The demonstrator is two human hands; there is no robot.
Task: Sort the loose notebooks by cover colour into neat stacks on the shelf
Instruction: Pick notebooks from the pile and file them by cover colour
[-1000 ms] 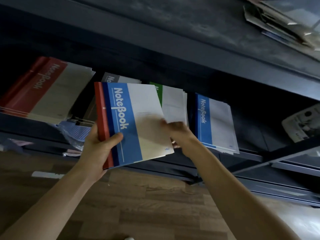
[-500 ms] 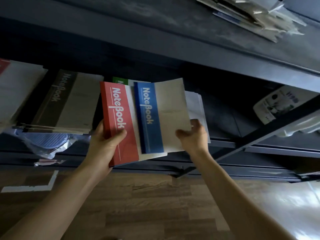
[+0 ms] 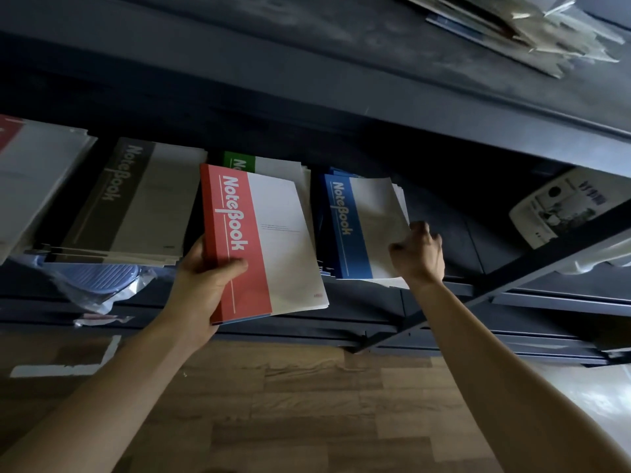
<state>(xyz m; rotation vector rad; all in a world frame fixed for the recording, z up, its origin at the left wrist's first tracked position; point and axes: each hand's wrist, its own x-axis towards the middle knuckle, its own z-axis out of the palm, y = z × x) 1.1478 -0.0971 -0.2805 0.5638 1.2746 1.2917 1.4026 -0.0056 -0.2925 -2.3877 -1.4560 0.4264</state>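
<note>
Dim steel shelving [image 3: 341,107] over a wood-plank floor [image 3: 307,404], lined with notebook piles sorted by cover: a grey stack [image 3: 136,206] at left, a green stack [image 3: 239,162] behind centre, a blue stack [image 3: 338,172] to the right, and a red-covered pile [image 3: 8,131] cut off at the far left edge. Grips, with the left hand [image 3: 201,288], a red notebook [image 3: 239,233] near the spine, thumb across the cover and fingers wrapped beneath, held off the shelf in front of the green stack; shows a thin blue edge underneath, possibly a second book. Pinches, with the right hand [image 3: 421,257], the open edge of the top blue notebook [image 3: 348,230], which lies on the blue stack, thumb and curled fingers closed on the paper side. Appears to be seating that one, with the red one due next at the far-left pile. Looks light and floppy: thin soft covers, bending at the free edge, smooth enough to slide off an untidy pile. Best taken at the bound spine, where stiffest, or supported flat from below; best squared by nudging whole edges, not one corner.
</note>
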